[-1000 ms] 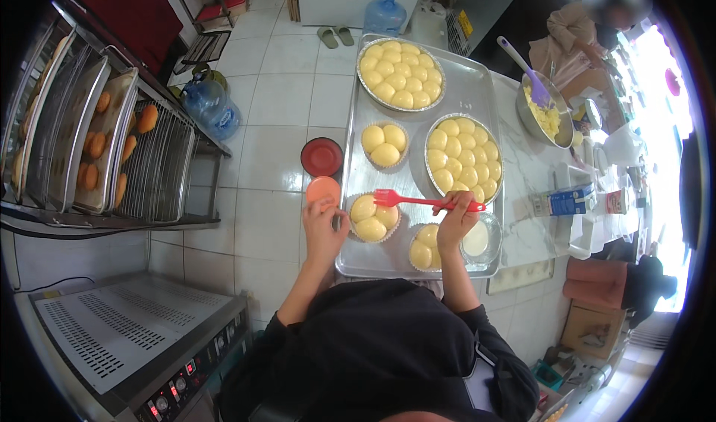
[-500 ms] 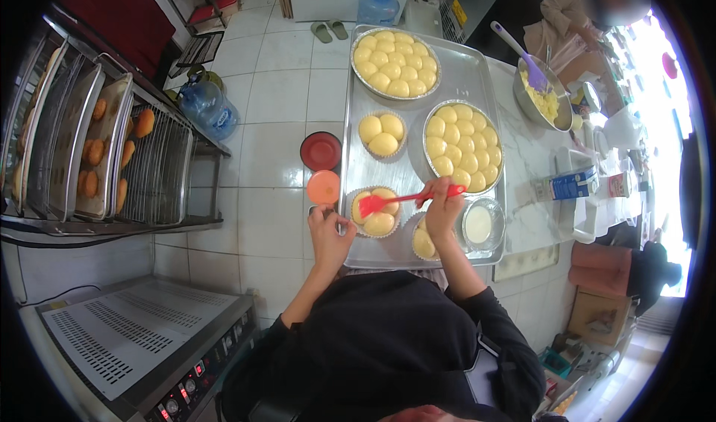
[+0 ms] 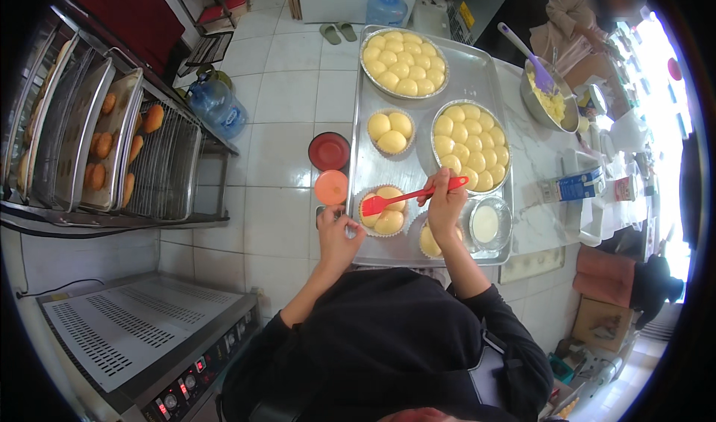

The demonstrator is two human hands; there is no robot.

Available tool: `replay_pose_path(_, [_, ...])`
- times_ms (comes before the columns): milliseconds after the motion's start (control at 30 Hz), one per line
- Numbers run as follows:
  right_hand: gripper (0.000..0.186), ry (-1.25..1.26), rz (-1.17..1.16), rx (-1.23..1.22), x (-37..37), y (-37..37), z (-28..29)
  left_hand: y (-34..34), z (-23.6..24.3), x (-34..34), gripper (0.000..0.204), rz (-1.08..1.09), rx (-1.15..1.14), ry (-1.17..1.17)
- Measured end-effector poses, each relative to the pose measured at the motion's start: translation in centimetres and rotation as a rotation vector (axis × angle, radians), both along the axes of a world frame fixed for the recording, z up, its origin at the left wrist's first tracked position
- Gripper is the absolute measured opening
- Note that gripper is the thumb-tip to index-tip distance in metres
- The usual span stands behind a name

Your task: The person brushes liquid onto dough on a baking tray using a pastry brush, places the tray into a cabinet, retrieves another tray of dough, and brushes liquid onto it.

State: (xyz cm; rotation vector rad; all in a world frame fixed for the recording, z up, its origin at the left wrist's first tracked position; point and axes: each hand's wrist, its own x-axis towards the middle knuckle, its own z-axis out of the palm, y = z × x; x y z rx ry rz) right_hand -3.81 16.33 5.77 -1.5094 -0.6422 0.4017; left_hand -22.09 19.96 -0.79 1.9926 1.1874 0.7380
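A red pastry brush (image 3: 410, 194) is gripped by its handle in my right hand (image 3: 446, 205). Its head rests on a cluster of glossy yellow dough balls (image 3: 390, 223) in a fluted paper case. My left hand (image 3: 339, 239) hovers at the tray's left edge beside that case, thumb and forefinger curled together; whatever lies between them is hidden. Partly under my right hand is another paper case of dough (image 3: 430, 241). Next to it stands a clear cup of pale liquid (image 3: 485, 224). A third filled case (image 3: 390, 132) sits farther up the metal tray (image 3: 418, 153).
Two round foil pans of dough balls, one far (image 3: 404, 62) and one at right (image 3: 470, 146), occupy the tray. A steel bowl (image 3: 548, 105) with a purple spatula stands on the marble counter. Left are a rack of baked goods (image 3: 112, 138) and an oven (image 3: 142, 325). Another person (image 3: 570, 26) is at far right.
The whole view has shifted slightly. Against the dough, the brush head and my right hand have moved a little to the left. My left hand keeps nearly the same place and pose.
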Motion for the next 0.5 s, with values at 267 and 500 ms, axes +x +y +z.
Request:
replay_pose_path(267, [0.031,-0.110,0.150,0.049,-1.3,-2.2,-1.2,0.2,0.0,0.0,0.011,-0.024,0.026,0.025])
replay_pose_path(500, [0.030,-0.261,0.322,0.110,0.2,-5.1,-0.8,0.1,0.4,-0.2,0.010,-0.028,0.013,0.049])
